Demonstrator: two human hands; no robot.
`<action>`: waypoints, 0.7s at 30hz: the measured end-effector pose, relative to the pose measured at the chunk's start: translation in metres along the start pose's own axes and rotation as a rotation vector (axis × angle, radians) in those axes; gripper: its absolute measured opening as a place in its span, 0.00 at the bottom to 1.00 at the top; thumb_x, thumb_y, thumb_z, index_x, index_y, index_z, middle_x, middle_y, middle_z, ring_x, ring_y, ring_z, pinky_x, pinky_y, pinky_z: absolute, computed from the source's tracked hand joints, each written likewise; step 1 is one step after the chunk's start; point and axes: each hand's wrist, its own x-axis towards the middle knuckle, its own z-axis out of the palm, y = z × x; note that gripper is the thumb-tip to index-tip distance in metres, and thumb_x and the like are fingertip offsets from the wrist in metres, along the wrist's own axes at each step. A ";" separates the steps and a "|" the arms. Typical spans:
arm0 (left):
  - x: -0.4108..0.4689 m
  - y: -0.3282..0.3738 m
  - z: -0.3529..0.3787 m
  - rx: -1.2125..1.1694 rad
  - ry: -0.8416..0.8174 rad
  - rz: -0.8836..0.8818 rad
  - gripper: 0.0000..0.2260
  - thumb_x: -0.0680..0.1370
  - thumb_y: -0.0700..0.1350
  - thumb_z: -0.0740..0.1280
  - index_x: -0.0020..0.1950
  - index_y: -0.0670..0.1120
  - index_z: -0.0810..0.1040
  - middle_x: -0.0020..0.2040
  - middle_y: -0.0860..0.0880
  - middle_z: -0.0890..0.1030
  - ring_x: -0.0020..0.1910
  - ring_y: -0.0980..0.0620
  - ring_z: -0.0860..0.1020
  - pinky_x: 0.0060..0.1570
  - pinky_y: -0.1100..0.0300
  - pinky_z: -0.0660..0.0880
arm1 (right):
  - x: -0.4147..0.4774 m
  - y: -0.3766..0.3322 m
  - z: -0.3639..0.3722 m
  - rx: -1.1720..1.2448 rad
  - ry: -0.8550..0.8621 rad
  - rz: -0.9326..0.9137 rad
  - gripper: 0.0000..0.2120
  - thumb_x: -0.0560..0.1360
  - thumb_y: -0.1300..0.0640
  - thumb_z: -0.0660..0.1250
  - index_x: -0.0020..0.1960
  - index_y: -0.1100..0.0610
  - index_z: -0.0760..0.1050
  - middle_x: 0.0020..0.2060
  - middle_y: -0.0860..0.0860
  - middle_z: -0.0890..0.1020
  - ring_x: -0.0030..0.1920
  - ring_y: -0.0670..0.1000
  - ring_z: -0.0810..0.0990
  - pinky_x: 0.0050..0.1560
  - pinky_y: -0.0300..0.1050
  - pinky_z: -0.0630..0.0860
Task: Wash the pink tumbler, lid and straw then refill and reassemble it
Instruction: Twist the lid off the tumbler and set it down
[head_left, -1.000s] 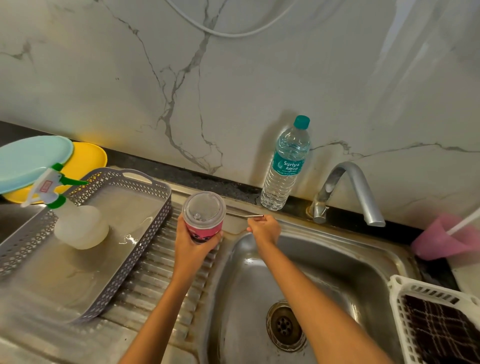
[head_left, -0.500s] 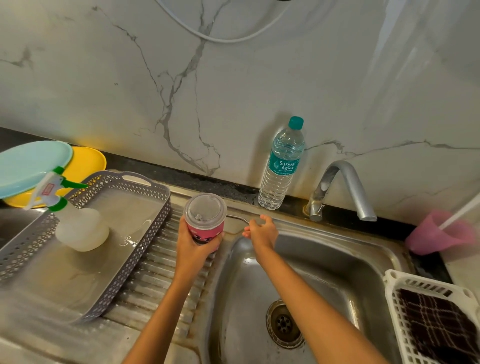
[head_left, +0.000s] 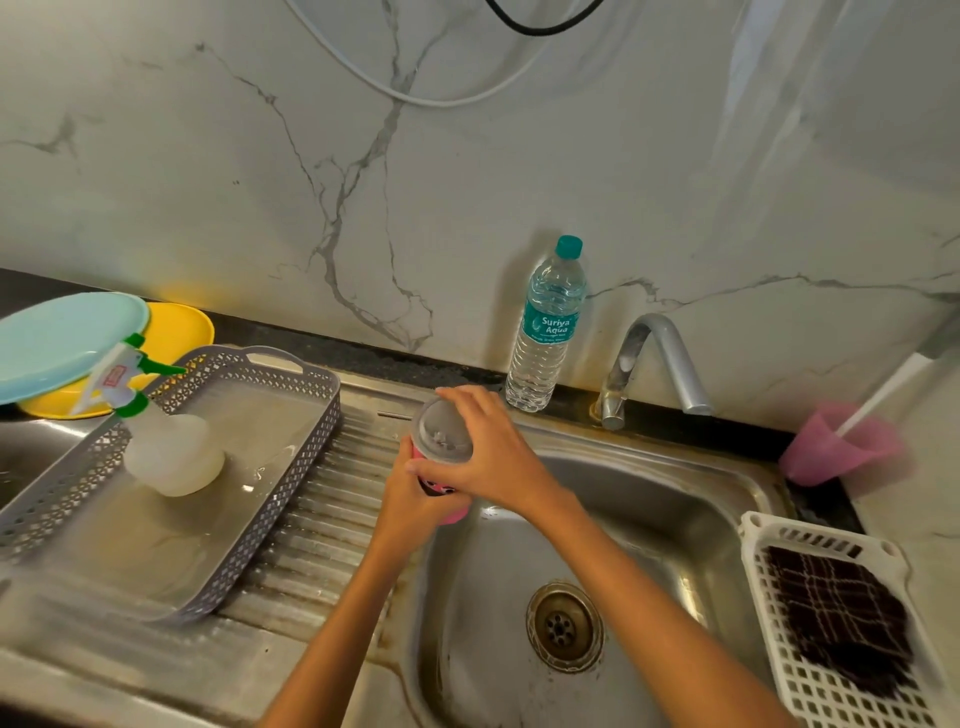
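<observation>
Pink tumbler (head_left: 456, 514) is held mid-frame over the left rim of the sink (head_left: 649, 519), left hand (head_left: 410, 499) wrapped round its body, right hand (head_left: 493, 457) curled over the clear lid (head_left: 441, 434); probably light, rigid and slick when wet, so clamp the body and turn the lid by its rim

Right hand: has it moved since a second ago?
Yes. The right hand has shifted a little left, farther from the tap, and now grips the lid of the pink tumbler.
</observation>
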 end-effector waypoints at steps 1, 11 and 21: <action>-0.002 0.001 0.001 -0.006 -0.010 -0.007 0.35 0.63 0.29 0.76 0.65 0.51 0.71 0.54 0.49 0.81 0.53 0.54 0.81 0.48 0.62 0.78 | -0.003 0.000 0.000 0.000 0.035 -0.003 0.38 0.67 0.40 0.75 0.71 0.54 0.67 0.62 0.46 0.69 0.63 0.46 0.66 0.65 0.43 0.68; -0.020 0.013 -0.014 -0.029 -0.185 -0.071 0.39 0.62 0.46 0.81 0.69 0.54 0.69 0.57 0.52 0.82 0.56 0.52 0.81 0.53 0.54 0.79 | -0.013 -0.005 -0.012 0.097 -0.053 -0.019 0.29 0.69 0.45 0.75 0.66 0.51 0.72 0.57 0.44 0.71 0.60 0.43 0.68 0.61 0.37 0.66; -0.022 0.028 -0.029 -0.068 -0.365 -0.132 0.36 0.61 0.42 0.80 0.67 0.46 0.71 0.54 0.48 0.83 0.54 0.48 0.82 0.48 0.60 0.78 | -0.002 -0.015 -0.036 0.519 -0.312 0.081 0.20 0.72 0.47 0.72 0.63 0.50 0.78 0.59 0.43 0.78 0.58 0.43 0.78 0.55 0.41 0.79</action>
